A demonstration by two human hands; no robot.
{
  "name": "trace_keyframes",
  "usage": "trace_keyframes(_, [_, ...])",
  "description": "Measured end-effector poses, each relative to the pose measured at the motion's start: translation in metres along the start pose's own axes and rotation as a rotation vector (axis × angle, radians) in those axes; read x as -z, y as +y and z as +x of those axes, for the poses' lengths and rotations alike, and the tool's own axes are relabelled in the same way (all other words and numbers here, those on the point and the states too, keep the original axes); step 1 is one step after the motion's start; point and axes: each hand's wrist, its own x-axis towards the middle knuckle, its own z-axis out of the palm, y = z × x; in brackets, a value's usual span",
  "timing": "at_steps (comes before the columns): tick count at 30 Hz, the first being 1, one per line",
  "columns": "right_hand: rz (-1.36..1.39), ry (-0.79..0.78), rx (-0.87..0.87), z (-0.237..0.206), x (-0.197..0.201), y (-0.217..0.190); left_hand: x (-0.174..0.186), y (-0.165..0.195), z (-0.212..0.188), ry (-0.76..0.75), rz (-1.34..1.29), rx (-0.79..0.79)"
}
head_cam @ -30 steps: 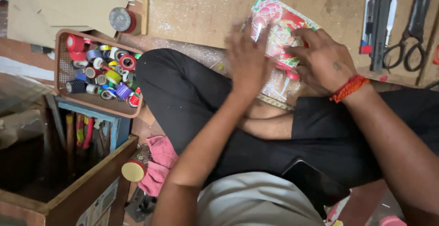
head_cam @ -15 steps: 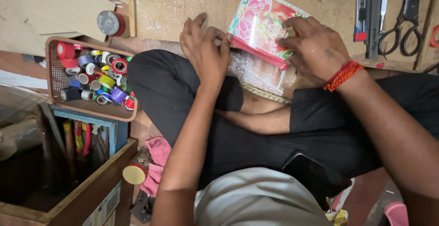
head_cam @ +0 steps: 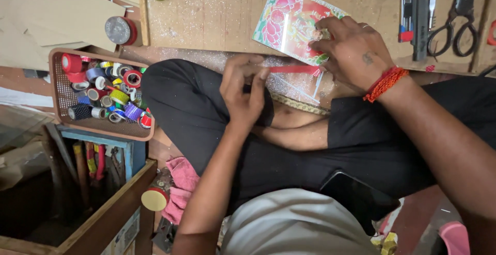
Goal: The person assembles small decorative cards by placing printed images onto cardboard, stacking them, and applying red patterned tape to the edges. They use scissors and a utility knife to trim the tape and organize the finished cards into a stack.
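Brown basket [head_cam: 61, 87] holds tape rolls [head_cam: 106, 92]; both hands [head_cam: 243, 87] pinch a red strip [head_cam: 292, 69].

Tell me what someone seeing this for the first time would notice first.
Probably the bright flower-printed card on the wooden board at top centre, with the right hand resting on its lower right corner. Just below, a thin red strip stretches from that hand to the left hand, which pinches its other end. At left, a brown basket holds many colourful tape rolls.
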Motion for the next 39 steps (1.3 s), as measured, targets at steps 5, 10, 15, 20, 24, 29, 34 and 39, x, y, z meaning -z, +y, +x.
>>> trace_keyframes(5, [0.010, 0.019, 0.009, 0.000, 0.000, 0.001, -0.002, -0.009, 0.005, 0.050, 0.023, 0.123])
trace_keyframes(10, [-0.018, 0.004, 0.023, 0.003, 0.001, 0.000, 0.004, -0.035, 0.024, 0.068, 0.211, 0.241])
trace_keyframes(15, [-0.019, -0.005, 0.018, 0.002, 0.001, -0.002, -0.012, -0.056, 0.030, 0.102, 0.211, 0.306])
trace_keyframes(20, [-0.002, -0.015, 0.009, 0.004, 0.002, -0.001, -0.017, -0.063, 0.033, 0.081, 0.294, 0.294])
trace_keyframes(24, [-0.011, -0.016, 0.015, 0.006, 0.002, -0.002, -0.017, -0.063, 0.036, 0.075, 0.343, 0.237])
trace_keyframes(29, [0.010, -0.017, 0.010, 0.005, 0.002, -0.001, -0.019, -0.063, 0.037, 0.083, 0.325, 0.247])
trace_keyframes(34, [-0.014, -0.010, 0.018, 0.005, 0.001, -0.001, -0.017, -0.064, 0.037, 0.078, 0.317, 0.258])
trace_keyframes(39, [-0.039, -0.011, 0.015, 0.004, -0.001, -0.001, -0.017, -0.065, 0.034, 0.053, 0.416, 0.271])
